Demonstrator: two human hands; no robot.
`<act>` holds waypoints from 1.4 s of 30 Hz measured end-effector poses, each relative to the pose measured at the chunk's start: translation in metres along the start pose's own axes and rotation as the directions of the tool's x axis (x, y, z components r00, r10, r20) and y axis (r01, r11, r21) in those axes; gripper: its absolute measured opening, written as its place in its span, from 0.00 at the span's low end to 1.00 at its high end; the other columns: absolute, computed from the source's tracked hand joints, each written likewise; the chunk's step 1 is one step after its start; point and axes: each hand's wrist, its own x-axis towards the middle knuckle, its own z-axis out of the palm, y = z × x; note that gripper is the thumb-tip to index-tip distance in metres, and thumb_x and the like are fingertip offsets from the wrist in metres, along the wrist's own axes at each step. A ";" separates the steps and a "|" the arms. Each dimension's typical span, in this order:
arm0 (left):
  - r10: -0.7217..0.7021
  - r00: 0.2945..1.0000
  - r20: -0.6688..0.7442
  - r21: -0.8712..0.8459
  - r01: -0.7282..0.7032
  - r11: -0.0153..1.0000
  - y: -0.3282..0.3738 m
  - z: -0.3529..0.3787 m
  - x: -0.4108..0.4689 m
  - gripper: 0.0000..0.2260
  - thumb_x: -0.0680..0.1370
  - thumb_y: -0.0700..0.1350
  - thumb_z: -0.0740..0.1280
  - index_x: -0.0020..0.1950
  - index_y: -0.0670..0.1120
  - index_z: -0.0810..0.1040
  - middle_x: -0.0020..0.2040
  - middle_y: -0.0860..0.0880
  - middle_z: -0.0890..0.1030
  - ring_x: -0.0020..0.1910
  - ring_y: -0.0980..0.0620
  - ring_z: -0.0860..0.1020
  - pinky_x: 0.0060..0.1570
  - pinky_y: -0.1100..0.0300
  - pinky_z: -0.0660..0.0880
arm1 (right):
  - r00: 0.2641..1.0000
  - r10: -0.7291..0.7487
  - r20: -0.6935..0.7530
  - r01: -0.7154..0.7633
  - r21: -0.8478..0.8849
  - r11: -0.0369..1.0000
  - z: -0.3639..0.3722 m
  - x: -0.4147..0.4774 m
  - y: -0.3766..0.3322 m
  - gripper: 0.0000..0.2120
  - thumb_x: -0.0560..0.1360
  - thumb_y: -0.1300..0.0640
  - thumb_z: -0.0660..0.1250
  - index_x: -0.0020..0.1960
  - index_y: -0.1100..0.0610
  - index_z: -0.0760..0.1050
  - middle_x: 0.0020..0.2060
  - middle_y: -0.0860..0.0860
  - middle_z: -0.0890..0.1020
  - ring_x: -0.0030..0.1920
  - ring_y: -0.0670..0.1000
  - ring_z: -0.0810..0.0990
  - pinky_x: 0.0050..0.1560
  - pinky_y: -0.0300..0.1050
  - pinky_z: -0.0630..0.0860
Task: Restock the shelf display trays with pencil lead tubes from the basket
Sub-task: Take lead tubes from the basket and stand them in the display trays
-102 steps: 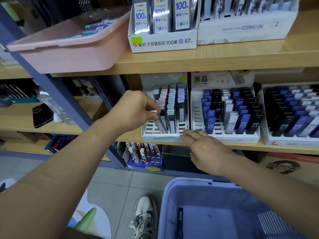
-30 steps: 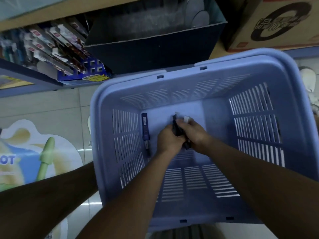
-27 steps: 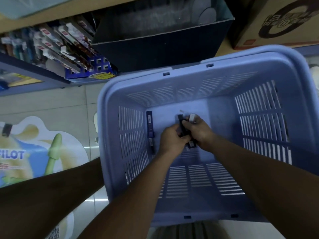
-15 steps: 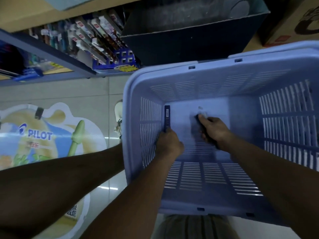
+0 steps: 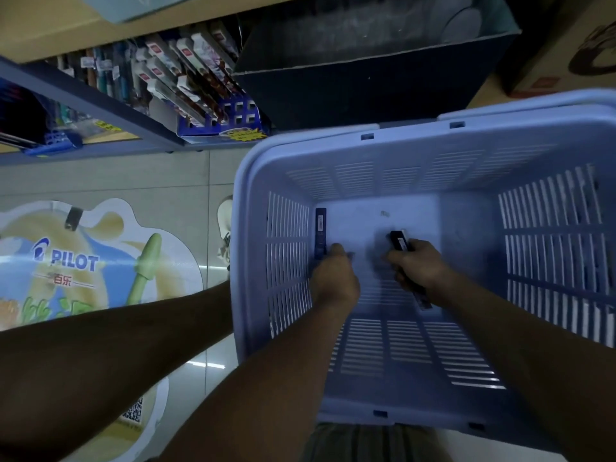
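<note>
One lead tube [image 5: 320, 231] lies along basket [image 5: 400, 141] left wall, long axis away from me, near end at my left hand [image 5: 336, 278]; grip unclear. My right hand [image 5: 421, 268] clamps other tubes [image 5: 398, 241].

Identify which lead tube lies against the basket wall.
The dark blue tube beside the basket's left wall; the right hand holds the other tubes.

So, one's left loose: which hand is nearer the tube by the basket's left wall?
Left. The left hand is at that tube; right hand, gripping other tubes, sits further right.
</note>
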 end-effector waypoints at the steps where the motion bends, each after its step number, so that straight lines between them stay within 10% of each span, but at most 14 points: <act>1: 0.007 1.000 -0.022 -0.072 -0.008 0.997 0.005 -0.002 0.000 0.14 0.76 0.38 0.65 0.59 0.41 0.67 0.52 0.40 0.80 0.49 0.40 0.80 0.40 0.53 0.75 | 1.000 0.002 -0.019 -0.002 0.001 1.000 -0.002 0.001 0.000 0.07 0.75 0.64 0.66 0.41 0.60 0.69 0.29 0.56 0.72 0.26 0.53 0.69 0.26 0.41 0.66; 12: -0.266 0.955 -0.128 -0.246 0.229 0.942 0.012 -0.021 0.031 0.16 0.75 0.42 0.68 0.59 0.37 0.70 0.55 0.38 0.80 0.51 0.38 0.80 0.44 0.50 0.77 | 0.996 0.059 -0.072 -0.049 0.133 0.990 -0.007 -0.004 -0.002 0.11 0.77 0.66 0.62 0.36 0.61 0.68 0.27 0.57 0.71 0.26 0.54 0.69 0.27 0.43 0.67; 17: -0.131 0.990 -0.054 -0.107 0.125 0.986 0.016 -0.024 0.036 0.24 0.72 0.49 0.72 0.63 0.39 0.69 0.60 0.39 0.74 0.54 0.38 0.78 0.47 0.51 0.75 | 0.996 0.053 -0.068 -0.041 0.170 0.985 -0.007 -0.006 -0.003 0.08 0.76 0.67 0.65 0.40 0.59 0.69 0.28 0.55 0.70 0.27 0.52 0.68 0.27 0.43 0.65; 22: -0.034 0.999 0.030 -0.169 0.039 0.985 0.020 -0.028 0.032 0.07 0.74 0.46 0.69 0.47 0.45 0.77 0.48 0.43 0.82 0.43 0.46 0.80 0.38 0.60 0.74 | 0.994 0.078 -0.072 -0.058 0.241 0.969 -0.006 -0.012 -0.007 0.05 0.77 0.62 0.66 0.44 0.58 0.72 0.32 0.55 0.75 0.30 0.52 0.71 0.26 0.42 0.67; 29: 0.223 0.882 0.415 -0.859 0.299 0.416 0.046 -0.073 -0.007 0.06 0.75 0.40 0.71 0.48 0.37 0.80 0.37 0.43 0.83 0.32 0.49 0.81 0.31 0.62 0.76 | 0.983 0.145 0.110 -0.174 0.347 0.922 -0.014 -0.044 -0.032 0.07 0.80 0.54 0.65 0.51 0.59 0.76 0.39 0.58 0.81 0.38 0.56 0.78 0.34 0.46 0.77; 38: 0.361 0.932 0.036 -0.765 -0.206 0.610 0.070 -0.129 -0.063 0.05 0.72 0.42 0.74 0.41 0.45 0.78 0.32 0.48 0.79 0.27 0.57 0.75 0.25 0.67 0.69 | 0.986 -0.063 0.156 -0.037 0.565 0.824 -0.032 -0.120 -0.074 0.24 0.77 0.41 0.64 0.58 0.61 0.79 0.46 0.58 0.83 0.45 0.55 0.82 0.41 0.51 0.83; 42: 0.482 0.865 -0.141 -0.517 -0.480 0.709 0.075 -0.152 -0.090 0.12 0.69 0.44 0.76 0.41 0.51 0.73 0.37 0.50 0.79 0.37 0.51 0.78 0.40 0.56 0.76 | 0.969 -0.228 0.097 0.141 0.542 0.829 -0.022 -0.160 -0.092 0.16 0.79 0.49 0.66 0.56 0.62 0.79 0.45 0.59 0.85 0.41 0.54 0.84 0.39 0.48 0.82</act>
